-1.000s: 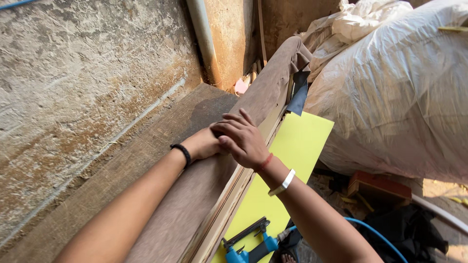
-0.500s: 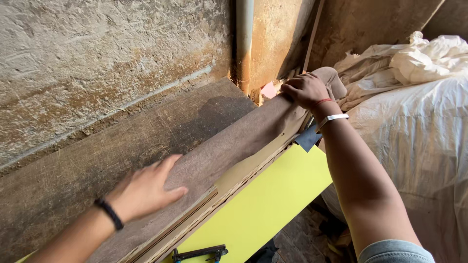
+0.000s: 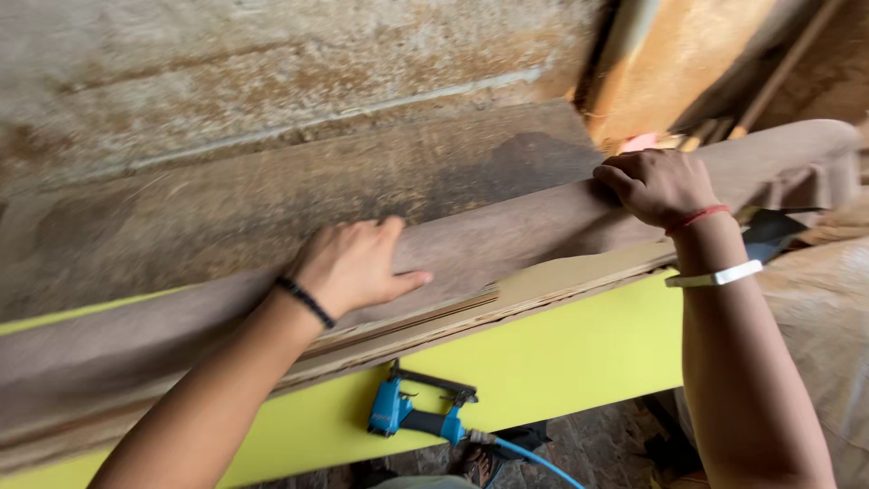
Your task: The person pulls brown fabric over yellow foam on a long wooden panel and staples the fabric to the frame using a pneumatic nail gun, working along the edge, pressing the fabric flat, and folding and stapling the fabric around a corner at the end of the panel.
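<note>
My left hand (image 3: 355, 265) lies flat, fingers spread, on a long brown wooden board (image 3: 507, 237) that runs across the view. My right hand (image 3: 658, 185) grips the far edge of the same board, fingers curled over it. Under the board lie thin plywood layers (image 3: 543, 285) and a yellow laminated panel (image 3: 579, 353). A black band is on my left wrist, and a red thread and a white band are on my right. A blue pneumatic stapler (image 3: 412, 412) rests on the yellow panel below my left forearm.
A rough concrete wall (image 3: 226, 81) rises behind the boards. A pipe (image 3: 625, 63) runs up the corner at the top right. A blue hose (image 3: 534, 460) leads off the stapler. A pale plastic-covered bundle (image 3: 815, 344) sits at the right.
The view swung left and closer. My left hand slid left along the board away from my right hand, which now grips the board's far edge. The stapler has come into view.
</note>
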`<state>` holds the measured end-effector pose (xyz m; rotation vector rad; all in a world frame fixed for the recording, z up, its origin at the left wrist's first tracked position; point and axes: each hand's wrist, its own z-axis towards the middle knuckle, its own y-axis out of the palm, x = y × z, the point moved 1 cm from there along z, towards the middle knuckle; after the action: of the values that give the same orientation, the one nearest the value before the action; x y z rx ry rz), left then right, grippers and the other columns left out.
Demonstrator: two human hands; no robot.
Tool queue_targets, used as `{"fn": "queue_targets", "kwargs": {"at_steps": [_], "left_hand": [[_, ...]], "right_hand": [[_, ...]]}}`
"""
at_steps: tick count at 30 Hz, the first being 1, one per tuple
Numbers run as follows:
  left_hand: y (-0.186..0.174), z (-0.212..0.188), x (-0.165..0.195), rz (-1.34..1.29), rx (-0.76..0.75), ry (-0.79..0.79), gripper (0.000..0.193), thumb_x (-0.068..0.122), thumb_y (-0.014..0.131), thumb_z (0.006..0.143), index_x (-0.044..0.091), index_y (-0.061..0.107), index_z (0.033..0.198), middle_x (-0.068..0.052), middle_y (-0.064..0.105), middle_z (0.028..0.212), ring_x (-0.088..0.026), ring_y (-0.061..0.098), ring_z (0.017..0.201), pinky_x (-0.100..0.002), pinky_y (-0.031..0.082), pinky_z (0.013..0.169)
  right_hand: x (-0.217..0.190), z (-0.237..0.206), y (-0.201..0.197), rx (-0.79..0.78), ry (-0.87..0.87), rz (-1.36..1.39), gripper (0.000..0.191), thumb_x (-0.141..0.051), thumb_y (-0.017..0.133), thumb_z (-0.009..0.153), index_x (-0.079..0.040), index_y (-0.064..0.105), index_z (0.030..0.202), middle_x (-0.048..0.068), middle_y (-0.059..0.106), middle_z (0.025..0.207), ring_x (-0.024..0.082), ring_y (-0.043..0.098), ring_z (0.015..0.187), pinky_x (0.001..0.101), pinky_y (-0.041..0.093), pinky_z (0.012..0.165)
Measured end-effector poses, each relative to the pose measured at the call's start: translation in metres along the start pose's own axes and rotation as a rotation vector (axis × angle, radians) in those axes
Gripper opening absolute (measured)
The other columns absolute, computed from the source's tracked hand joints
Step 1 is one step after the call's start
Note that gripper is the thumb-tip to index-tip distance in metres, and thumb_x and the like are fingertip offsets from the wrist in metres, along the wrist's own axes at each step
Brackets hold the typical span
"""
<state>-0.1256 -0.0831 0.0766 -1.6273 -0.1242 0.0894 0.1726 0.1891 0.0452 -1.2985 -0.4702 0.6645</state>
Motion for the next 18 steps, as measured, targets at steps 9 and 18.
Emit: {"fn": "queue_targets", "kwargs": {"at_steps": [9,18], "left_hand": [[0.037,-0.052,-0.089,0.031,0.313,-0.1,0.082,0.09,0.048,0.081,0.011,0.065,0.091,-0.012,0.072,0.075,-0.03,0.073,0.075,-0.045,0.057,0.064],[0.027,-0.202,-0.325,-0.126,0.18,-0.548,0.075,0.075,0.021,0.098,0.017,0.069,0.103,-0.01,0.07,0.084,-0.025,0.069,0.087,-0.052,0.05,0.091]], "right_hand": [[-0.224,0.023,0.025,-0.011,-0.279,0.123,0.043,-0.053,0.05,0.109,-0.022,0.08,0.113,0.012,0.077,0.091,0.03,0.073,0.076,0.0427,0.058,0.071],[-0.26,0.049,0.081,0.066,-0.361,0.321,0.025,-0.03,0.058,0.105,-0.011,0.068,0.119,0.008,0.068,0.105,0.022,0.066,0.088,0.0358,0.054,0.084]]}}
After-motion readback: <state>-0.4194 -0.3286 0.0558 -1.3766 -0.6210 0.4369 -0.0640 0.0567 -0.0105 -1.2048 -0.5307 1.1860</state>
